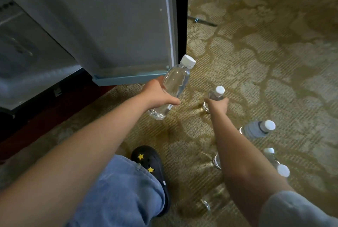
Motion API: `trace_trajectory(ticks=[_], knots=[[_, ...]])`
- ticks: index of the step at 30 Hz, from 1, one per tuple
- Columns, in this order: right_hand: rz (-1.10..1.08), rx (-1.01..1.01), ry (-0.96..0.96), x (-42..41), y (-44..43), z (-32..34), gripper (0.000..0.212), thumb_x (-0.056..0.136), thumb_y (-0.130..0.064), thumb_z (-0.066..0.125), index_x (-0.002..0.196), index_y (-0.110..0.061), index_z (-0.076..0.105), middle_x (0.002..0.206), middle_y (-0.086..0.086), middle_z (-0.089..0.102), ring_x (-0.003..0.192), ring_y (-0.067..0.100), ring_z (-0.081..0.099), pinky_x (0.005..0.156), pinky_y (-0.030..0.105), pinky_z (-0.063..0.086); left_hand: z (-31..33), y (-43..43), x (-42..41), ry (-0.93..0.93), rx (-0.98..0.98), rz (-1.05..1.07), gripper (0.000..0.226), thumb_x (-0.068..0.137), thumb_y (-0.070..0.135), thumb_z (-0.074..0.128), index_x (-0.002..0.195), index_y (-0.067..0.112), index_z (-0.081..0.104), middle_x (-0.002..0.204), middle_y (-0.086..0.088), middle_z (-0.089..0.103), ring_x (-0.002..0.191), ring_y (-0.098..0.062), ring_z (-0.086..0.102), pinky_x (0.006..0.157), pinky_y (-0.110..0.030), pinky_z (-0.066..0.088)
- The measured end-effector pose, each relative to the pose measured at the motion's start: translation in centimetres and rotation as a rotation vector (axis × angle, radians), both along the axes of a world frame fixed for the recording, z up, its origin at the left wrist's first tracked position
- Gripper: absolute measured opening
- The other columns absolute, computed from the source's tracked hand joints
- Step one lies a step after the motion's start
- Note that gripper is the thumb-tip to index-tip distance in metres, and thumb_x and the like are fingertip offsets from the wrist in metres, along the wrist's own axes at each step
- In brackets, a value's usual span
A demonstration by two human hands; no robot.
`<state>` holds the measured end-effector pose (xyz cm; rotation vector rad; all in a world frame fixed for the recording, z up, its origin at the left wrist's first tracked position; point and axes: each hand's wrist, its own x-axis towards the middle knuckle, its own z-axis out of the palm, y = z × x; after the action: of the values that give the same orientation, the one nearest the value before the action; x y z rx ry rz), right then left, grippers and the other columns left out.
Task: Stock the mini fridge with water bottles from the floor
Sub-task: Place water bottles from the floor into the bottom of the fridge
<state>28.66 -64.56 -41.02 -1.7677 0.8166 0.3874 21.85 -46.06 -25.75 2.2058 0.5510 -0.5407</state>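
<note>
The left hand (pixel 157 92) grips a tilted bottle (pixel 172 85) beside the fridge door (pixel 128 25). The right hand (pixel 217 103) grips another bottle (pixel 215 94) standing on the floor (pixel 274 62).

The fridge door (pixel 128 25) stands open at left; bottles (pixel 256 129) stand on the carpet (pixel 274 62) to its right (one lies farther back).

left arm outstretched, left grip (pixel 158 95) clasping tilted bottle (pixel 176 80) | right arm outstretched, right grip (pixel 218 105) clasping upright bottle (pixel 216 93)

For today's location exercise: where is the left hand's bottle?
Head view, centre: the tilted bottle has its cap by the lower corner of the fridge door, left of the upright bottle the right hand grips.
</note>
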Motion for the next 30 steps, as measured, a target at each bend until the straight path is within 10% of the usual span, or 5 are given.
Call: trace_trajectory(ticks=[7,16,26,30], knots=[[-0.074,0.041,-0.049,0.7,0.6,-0.4,0.067,0.078,-0.018,0.078,0.132,-0.012,0.040,0.134,0.008,0.053,0.121,0.028,0.053,0.082,0.028,0.037,-0.5,0.7,1.9,-0.025,-0.047,-0.048,0.090,0.029,0.050,0.082,0.112,0.025,0.055,0.098,0.000,0.070,0.093,-0.020,0.067,0.089,-0.041,0.053],[0.213,0.090,-0.078,-3.7,3.1,2.2,0.080,0.067,-0.022,0.084,0.136,-0.012,0.045,0.132,0.008,0.057,0.119,0.029,0.055,0.103,0.047,0.043,2.7,2.6,0.1,-0.074,0.067,-0.105,0.096,0.057,0.032,0.088,0.138,0.016,0.039,0.112,-0.002,0.065,0.105,-0.022,0.062,0.095,-0.039,0.049],[0.689,0.076,-0.364,-6.8,12.5,12.8,0.061,0.065,-0.035,0.083,0.118,-0.019,0.058,0.113,-0.001,0.065,0.103,0.018,0.061,0.091,0.038,0.051,9.0,11.5,-9.6,-0.194,0.023,0.218,0.045,0.062,0.013,0.086,0.091,0.027,0.054,0.086,0.005,0.067,0.083,-0.010,0.063,0.069,-0.021,0.047],[0.826,0.067,-0.476,-8.3,16.7,17.4,0.059,0.069,-0.032,0.081,0.121,-0.018,0.056,0.110,-0.003,0.061,0.103,0.017,0.059,0.091,0.039,0.052,10.7,15.8,-13.1,-0.282,0.092,0.381,0.056,0.057,0.023,0.089,0.102,0.024,0.056,0.100,0.001,0.065,0.097,-0.020,0.061,0.090,-0.036,0.050]])
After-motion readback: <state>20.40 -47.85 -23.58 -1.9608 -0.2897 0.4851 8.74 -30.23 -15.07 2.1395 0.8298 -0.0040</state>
